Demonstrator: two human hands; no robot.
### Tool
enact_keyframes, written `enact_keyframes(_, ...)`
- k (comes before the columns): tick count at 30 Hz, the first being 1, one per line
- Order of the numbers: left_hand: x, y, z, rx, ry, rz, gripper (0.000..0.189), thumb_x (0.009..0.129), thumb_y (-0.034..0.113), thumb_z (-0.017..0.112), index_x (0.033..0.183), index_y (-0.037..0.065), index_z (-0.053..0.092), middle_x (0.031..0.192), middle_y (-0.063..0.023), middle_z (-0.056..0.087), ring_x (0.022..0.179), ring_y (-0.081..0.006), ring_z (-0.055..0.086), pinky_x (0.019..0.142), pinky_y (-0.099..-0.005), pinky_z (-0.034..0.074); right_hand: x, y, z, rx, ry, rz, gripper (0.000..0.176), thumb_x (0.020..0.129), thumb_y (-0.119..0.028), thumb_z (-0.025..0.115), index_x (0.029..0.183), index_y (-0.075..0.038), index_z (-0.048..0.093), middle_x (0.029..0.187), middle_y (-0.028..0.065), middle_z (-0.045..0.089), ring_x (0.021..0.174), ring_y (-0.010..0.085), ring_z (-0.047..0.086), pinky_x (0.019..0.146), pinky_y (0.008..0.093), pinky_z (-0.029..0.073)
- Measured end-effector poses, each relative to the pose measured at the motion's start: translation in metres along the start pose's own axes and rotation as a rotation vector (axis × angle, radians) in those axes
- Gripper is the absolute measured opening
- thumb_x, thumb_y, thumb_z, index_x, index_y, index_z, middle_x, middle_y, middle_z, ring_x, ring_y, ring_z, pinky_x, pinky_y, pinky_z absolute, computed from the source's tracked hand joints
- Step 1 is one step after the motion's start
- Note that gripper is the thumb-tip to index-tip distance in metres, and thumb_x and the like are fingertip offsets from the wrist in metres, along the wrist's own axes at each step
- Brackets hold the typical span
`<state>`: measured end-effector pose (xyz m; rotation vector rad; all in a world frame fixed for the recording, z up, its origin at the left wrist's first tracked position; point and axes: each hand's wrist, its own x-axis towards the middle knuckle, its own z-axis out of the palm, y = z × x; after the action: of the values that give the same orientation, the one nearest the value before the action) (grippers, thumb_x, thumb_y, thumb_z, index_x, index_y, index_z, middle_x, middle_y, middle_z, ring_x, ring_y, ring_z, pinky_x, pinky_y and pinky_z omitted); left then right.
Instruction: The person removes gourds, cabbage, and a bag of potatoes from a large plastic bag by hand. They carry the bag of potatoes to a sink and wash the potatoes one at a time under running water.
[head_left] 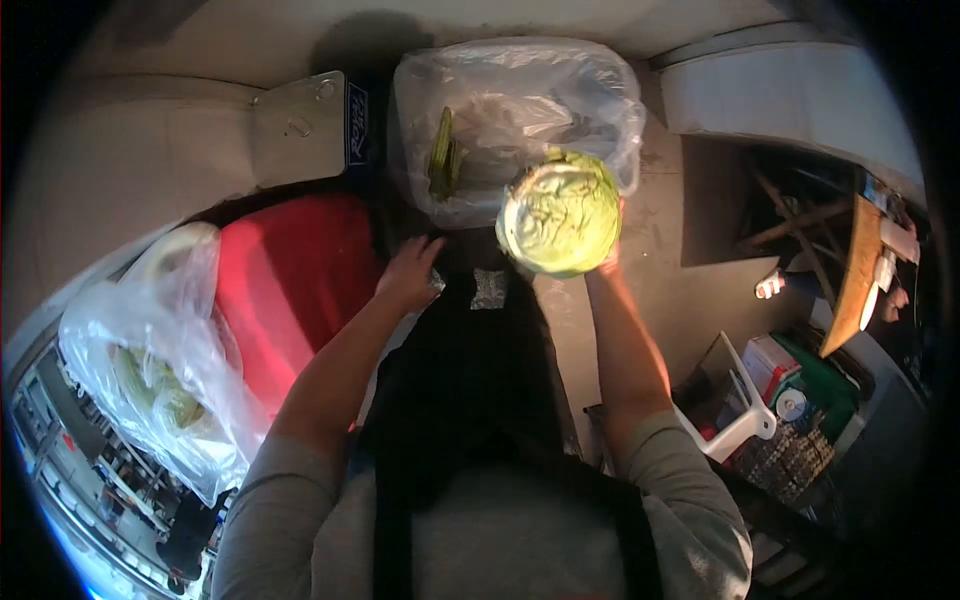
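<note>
A pale green cabbage point(562, 218) rests in my right hand point(612, 252), raised in front of the near right edge of a plastic-lined bin point(520, 60). Most of that hand is hidden behind the cabbage; part of it shows at the lower right side. Inside the bin lies a long green leaf piece point(443, 155). My left hand point(408, 272) is close to my left knee, its fingers stretched forward and slightly apart. A small shiny patch shows beside its thumb side, too small to name. Between my legs and the bin the floor is in shadow.
At my left stand a red surface point(295, 280) and a clear plastic bag point(150, 330) with green vegetables inside. A metal tin point(300, 130) is left of the bin. At right are a white crate point(735, 400), a wooden board point(855, 275) and another person's foot point(770, 286).
</note>
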<state>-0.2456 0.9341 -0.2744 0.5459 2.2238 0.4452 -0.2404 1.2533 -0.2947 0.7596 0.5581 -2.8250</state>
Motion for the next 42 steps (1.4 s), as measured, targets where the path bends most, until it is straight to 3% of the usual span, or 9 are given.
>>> enact_keyframes(4, 0.122, -0.001, 0.032, 0.075, -0.024, 0.104, 0.08, 0.073, 0.021, 0.065, 0.138, 0.015, 0.02, 0.138, -0.0174, 0.028, 0.127, -0.0343, 0.029, 0.104, -0.043, 0.027, 0.115, 0.004, -0.043, -0.124, 0.141, 0.049, 0.074, 0.086, -0.063, 0.028, 0.129, -0.004, 0.039, 0.127, 0.0149, 0.046, 0.113, 0.0304, 0.048, 0.095, 0.0448, 0.039)
enact_keyframes(6, 0.158, -0.011, 0.059, 0.18, 0.009, 0.09, 0.078, 0.074, 0.018, 0.063, 0.139, 0.017, 0.019, 0.138, -0.0156, 0.03, 0.125, -0.0336, 0.032, 0.103, -0.0446, 0.028, 0.164, 0.014, -0.085, 0.022, -0.084, 0.078, 0.071, 0.087, -0.06, 0.028, 0.128, -0.004, 0.04, 0.126, 0.0148, 0.047, 0.111, 0.0305, 0.049, 0.095, 0.0447, 0.039)
enact_keyframes(8, 0.18, -0.025, 0.084, 0.26, 0.097, 0.076, 0.074, 0.076, 0.015, 0.06, 0.139, 0.019, 0.022, 0.137, -0.0133, 0.033, 0.123, -0.0323, 0.035, 0.101, -0.0456, 0.029, 0.197, 0.02, -0.08, -0.078, 0.292, 0.186, 0.069, 0.085, -0.063, 0.031, 0.131, -0.011, 0.038, 0.127, 0.0123, 0.046, 0.115, 0.03, 0.045, 0.096, 0.046, 0.037)
enact_keyframes(9, 0.189, -0.034, 0.093, 0.211, 0.084, 0.076, 0.071, 0.076, 0.014, 0.059, 0.138, 0.019, 0.025, 0.135, -0.0124, 0.036, 0.122, -0.0317, 0.037, 0.1, -0.0454, 0.03, 0.217, 0.026, -0.097, -0.096, 0.271, 0.212, 0.073, 0.081, -0.067, 0.035, 0.129, -0.012, 0.041, 0.127, 0.0121, 0.047, 0.115, 0.0302, 0.046, 0.096, 0.0477, 0.036)
enact_keyframes(17, 0.184, -0.091, 0.096, -0.134, 0.148, 0.308, 0.055, 0.075, 0.003, 0.05, 0.127, 0.02, 0.045, 0.126, -0.0077, 0.047, 0.115, -0.0284, 0.044, 0.095, -0.0421, 0.035, 0.319, 0.099, -0.166, -0.133, 0.432, 0.35, 0.077, 0.075, -0.07, 0.042, 0.134, -0.021, 0.032, 0.138, 0.0132, 0.03, 0.123, 0.0364, 0.034, 0.094, 0.0581, 0.031)
enact_keyframes(23, 0.177, -0.087, 0.095, -0.078, 0.092, 0.219, 0.062, 0.075, 0.003, 0.049, 0.132, 0.024, 0.038, 0.128, -0.0067, 0.046, 0.117, -0.0239, 0.044, 0.097, -0.0377, 0.034, 0.392, 0.186, -0.146, 0.039, 0.53, 0.506, 0.092, 0.071, -0.078, 0.037, 0.138, -0.017, 0.021, 0.14, 0.0184, 0.021, 0.118, 0.0447, 0.034, 0.094, 0.058, 0.03)
enact_keyframes(30, 0.171, -0.09, 0.094, -0.08, 0.046, 0.232, 0.066, 0.075, 0.004, 0.049, 0.135, 0.026, 0.033, 0.134, -0.0059, 0.041, 0.121, -0.0234, 0.041, 0.097, -0.0384, 0.033, 0.392, 0.208, -0.094, -0.31, 0.851, 0.477, 0.093, 0.071, -0.08, 0.034, 0.138, -0.017, 0.021, 0.138, 0.017, 0.024, 0.112, 0.0433, 0.039, 0.083, 0.0636, 0.034)
enact_keyframes(36, 0.169, -0.089, 0.094, -0.142, 0.042, 0.214, 0.069, 0.074, 0.003, 0.05, 0.136, 0.025, 0.031, 0.138, -0.0078, 0.035, 0.124, -0.0252, 0.037, 0.101, -0.0413, 0.03, 0.386, 0.198, -0.094, -0.571, 1.009, 0.294, 0.094, 0.071, -0.079, 0.032, 0.14, -0.022, 0.003, 0.142, 0.0121, 0.018, 0.117, 0.045, 0.034, 0.08, 0.0628, 0.036)
enact_keyframes(42, 0.133, -0.067, 0.091, 0.008, 0.157, 0.101, 0.068, 0.075, 0.006, 0.05, 0.137, 0.024, 0.028, 0.141, -0.0129, 0.029, 0.126, -0.0307, 0.033, 0.101, -0.0425, 0.031, 0.323, 0.12, -0.074, -0.911, 0.674, 0.427, 0.086, 0.08, -0.063, 0.044, 0.141, -0.025, -0.004, 0.147, 0.0073, 0.002, 0.122, 0.0476, 0.026, 0.078, 0.0581, 0.041)
